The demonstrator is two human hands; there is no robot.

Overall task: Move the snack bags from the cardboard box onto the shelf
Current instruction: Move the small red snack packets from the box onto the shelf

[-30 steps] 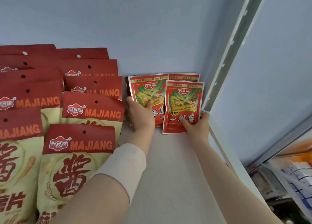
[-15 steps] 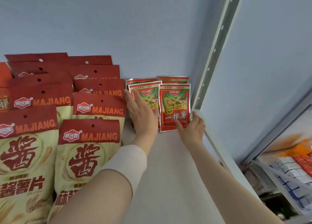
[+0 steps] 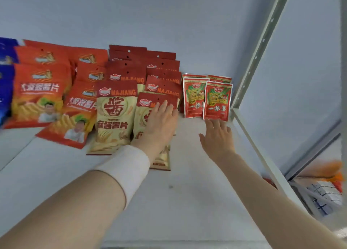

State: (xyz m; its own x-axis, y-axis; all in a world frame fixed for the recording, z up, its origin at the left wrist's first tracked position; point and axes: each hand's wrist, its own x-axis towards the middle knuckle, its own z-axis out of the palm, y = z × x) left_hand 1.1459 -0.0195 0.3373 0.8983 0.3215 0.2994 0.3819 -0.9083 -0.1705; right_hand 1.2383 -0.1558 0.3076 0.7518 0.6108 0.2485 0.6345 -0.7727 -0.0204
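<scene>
- The left hand [image 3: 161,121] lies flat, fingers straight and together, on the front right one of the MAJIANG bags [image 3: 116,115]; it grips nothing.
- A pale cuff [image 3: 127,171] wraps the left wrist.
- The right hand [image 3: 217,138] is wide, fingers spread and holding nothing. Its fingertips [image 3: 214,121] are at the lower edge of the front right red bag; I cannot tell whether they touch it.
- The small red bags [image 3: 217,100] stand in two short rows in the back right corner of the shelf [image 3: 178,201], leaning towards the wall [image 3: 169,19], just beside the post [image 3: 259,48].
- The MAJIANG bags stand in rows just left of the red bags.
- Orange bags [image 3: 37,91] are further left, with blue bags [image 3: 5,76] at the left edge.
</scene>
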